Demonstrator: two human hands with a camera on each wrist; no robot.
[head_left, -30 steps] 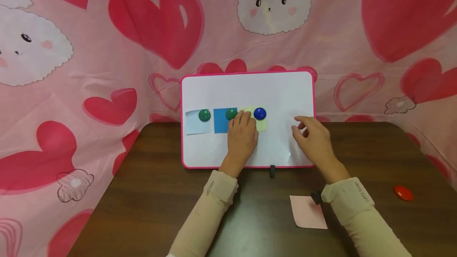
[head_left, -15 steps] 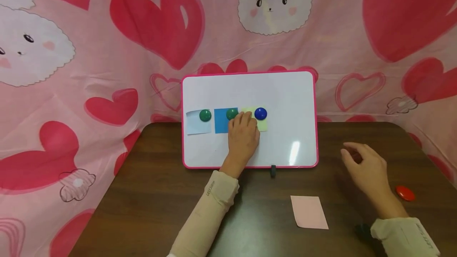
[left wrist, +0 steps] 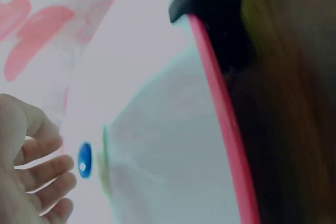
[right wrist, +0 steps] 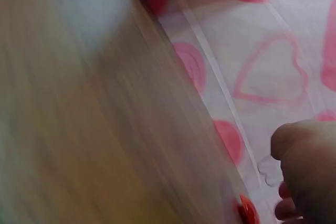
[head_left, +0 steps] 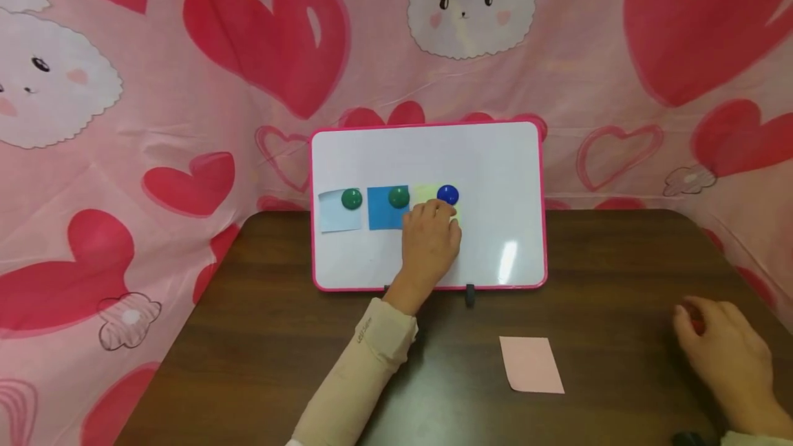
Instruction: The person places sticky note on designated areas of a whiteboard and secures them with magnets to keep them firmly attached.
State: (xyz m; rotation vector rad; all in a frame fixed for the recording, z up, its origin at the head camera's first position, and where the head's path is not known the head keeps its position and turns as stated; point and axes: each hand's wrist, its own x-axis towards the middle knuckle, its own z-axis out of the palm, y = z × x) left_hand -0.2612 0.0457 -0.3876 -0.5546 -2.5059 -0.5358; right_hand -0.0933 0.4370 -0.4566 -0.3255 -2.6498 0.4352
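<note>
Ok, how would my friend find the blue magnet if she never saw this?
Look at the pink-framed whiteboard standing at the back of the brown table. Three round magnets sit in a row across its middle, each on a paper square. The blue magnet is the rightmost one, on the pale yellow note just above the left hand; the other two are green.

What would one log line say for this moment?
left hand: rests on yellow note on whiteboard | right hand: over red magnet on table | pink note: untouched
</note>
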